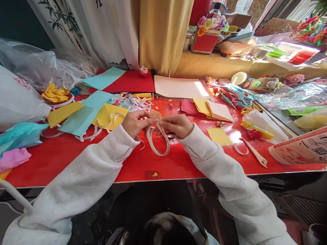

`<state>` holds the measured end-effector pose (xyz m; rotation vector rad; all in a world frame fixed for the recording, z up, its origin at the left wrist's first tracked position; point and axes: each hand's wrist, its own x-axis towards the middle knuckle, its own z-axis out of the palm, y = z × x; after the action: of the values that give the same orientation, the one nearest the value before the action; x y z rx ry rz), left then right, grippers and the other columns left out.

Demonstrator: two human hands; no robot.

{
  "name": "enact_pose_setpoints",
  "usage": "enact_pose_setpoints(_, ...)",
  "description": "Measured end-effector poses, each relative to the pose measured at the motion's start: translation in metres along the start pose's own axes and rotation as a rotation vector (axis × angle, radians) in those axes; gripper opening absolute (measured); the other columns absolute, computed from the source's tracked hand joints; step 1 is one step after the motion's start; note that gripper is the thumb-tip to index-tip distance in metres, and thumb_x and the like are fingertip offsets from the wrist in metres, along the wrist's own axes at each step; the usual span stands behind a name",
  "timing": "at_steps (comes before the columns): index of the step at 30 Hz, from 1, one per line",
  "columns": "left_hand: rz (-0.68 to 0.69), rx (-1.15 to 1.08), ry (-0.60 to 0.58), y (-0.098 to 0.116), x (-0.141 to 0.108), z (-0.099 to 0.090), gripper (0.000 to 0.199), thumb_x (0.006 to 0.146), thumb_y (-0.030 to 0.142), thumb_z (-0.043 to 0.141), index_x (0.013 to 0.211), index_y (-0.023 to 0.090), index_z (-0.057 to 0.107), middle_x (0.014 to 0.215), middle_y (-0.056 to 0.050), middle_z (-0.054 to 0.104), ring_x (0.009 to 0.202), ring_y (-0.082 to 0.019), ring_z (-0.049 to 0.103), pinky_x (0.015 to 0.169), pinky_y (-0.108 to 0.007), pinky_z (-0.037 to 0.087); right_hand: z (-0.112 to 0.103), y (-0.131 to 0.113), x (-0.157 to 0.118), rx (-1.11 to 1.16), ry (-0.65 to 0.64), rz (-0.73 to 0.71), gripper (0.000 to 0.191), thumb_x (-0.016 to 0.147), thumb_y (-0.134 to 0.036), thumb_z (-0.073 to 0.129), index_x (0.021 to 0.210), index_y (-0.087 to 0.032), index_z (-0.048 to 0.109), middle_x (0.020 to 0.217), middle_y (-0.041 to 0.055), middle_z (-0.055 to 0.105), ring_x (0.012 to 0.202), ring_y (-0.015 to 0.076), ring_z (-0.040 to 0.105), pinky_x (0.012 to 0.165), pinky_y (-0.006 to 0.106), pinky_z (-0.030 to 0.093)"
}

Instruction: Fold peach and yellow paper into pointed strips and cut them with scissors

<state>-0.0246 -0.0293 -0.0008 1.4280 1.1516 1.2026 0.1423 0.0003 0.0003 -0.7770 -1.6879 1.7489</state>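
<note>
My left hand (138, 123) pinches a piece of peach paper (155, 115) between thumb and fingers. From the other side, my right hand (178, 125) is closed on the same paper, fingertips meeting near the left thumb. Directly below the fingers is a pale ring with print on its inner side, looking like a roll of tape (158, 152); whether it hangs from my fingers or rests on the table I cannot tell. Beside the right fingers lies a small black ring (171, 135), partly hidden. A curled white strip (142, 144) shows by the left wrist.
Blue-green paper (88, 114), yellow sheets (108, 115) and white scraps cover the left of the red table (163, 170). A peach stack (181, 86) lies behind. To the right are a yellow square (219, 136), a rolled paper cone (255, 153) and a large paper cup (298, 146).
</note>
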Motion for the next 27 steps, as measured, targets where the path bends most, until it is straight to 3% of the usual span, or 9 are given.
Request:
enact_pose_setpoints(3, -0.005, 0.014, 0.013, 0.000, 0.001, 0.000, 0.018, 0.065, 0.030, 0.067, 0.067, 0.013, 0.061, 0.044, 0.003, 0.054, 0.031, -0.007, 0.046, 0.032, -0.019, 0.034, 0.001, -0.001, 0.001, 0.042, -0.024, 0.054, 0.037, 0.055, -0.045, 0.071, 0.072, -0.013, 0.063, 0.066, 0.0034, 0.066, 0.064, 0.0165, 0.065, 0.057, 0.026, 0.053)
enact_pose_setpoints(7, -0.026, 0.006, 0.018, 0.000, 0.001, 0.002, 0.019, 0.067, 0.031, 0.066, 0.065, 0.014, 0.058, 0.037, 0.005, 0.049, 0.031, -0.008, 0.045, 0.034, -0.019, 0.035, 0.003, 0.002, 0.002, 0.035, 0.046, 0.093, 0.033, 0.051, -0.041, 0.074, 0.065, -0.013, 0.062, 0.061, 0.0022, 0.065, 0.056, 0.0147, 0.064, 0.054, 0.026, 0.053)
enact_pose_setpoints(14, -0.047, -0.026, -0.019, 0.001, -0.001, 0.002, 0.025, 0.066, 0.036, 0.068, 0.073, 0.013, 0.060, 0.060, -0.001, 0.063, 0.032, -0.008, 0.047, 0.031, -0.021, 0.036, 0.005, 0.003, 0.001, 0.000, 0.034, 0.146, 0.032, 0.052, -0.041, 0.074, 0.062, -0.013, 0.062, 0.056, 0.0012, 0.065, 0.051, 0.0137, 0.063, 0.052, 0.025, 0.053)
enact_pose_setpoints(19, -0.041, -0.014, -0.033, 0.002, -0.001, 0.002, 0.027, 0.067, 0.038, 0.066, 0.071, 0.012, 0.059, 0.050, 0.001, 0.056, 0.033, -0.007, 0.046, 0.032, -0.020, 0.036, 0.005, -0.001, 0.000, 0.018, 0.030, 0.125, 0.033, 0.053, -0.042, 0.073, 0.062, -0.012, 0.061, 0.055, 0.0010, 0.064, 0.054, 0.0146, 0.063, 0.050, 0.024, 0.052)
enact_pose_setpoints(23, -0.084, -0.124, -0.023, 0.006, 0.000, -0.001, 0.030, 0.073, 0.043, 0.058, 0.082, 0.014, 0.057, 0.059, 0.000, 0.056, 0.046, -0.009, 0.054, 0.039, -0.020, 0.046, 0.000, -0.003, 0.001, 0.029, 0.161, 0.053, 0.033, 0.054, -0.042, 0.073, 0.061, -0.012, 0.059, 0.057, 0.0022, 0.064, 0.052, 0.0154, 0.063, 0.050, 0.026, 0.053)
enact_pose_setpoints(27, -0.086, -0.102, 0.036, 0.012, 0.000, -0.007, 0.038, 0.061, 0.026, 0.072, 0.093, 0.014, 0.056, 0.080, -0.002, 0.056, 0.067, -0.013, 0.059, 0.051, -0.025, 0.055, -0.005, -0.001, 0.004, 0.021, 0.284, -0.030, 0.033, 0.056, -0.042, 0.072, 0.061, -0.013, 0.057, 0.058, 0.0033, 0.064, 0.057, 0.0165, 0.064, 0.057, 0.028, 0.055)
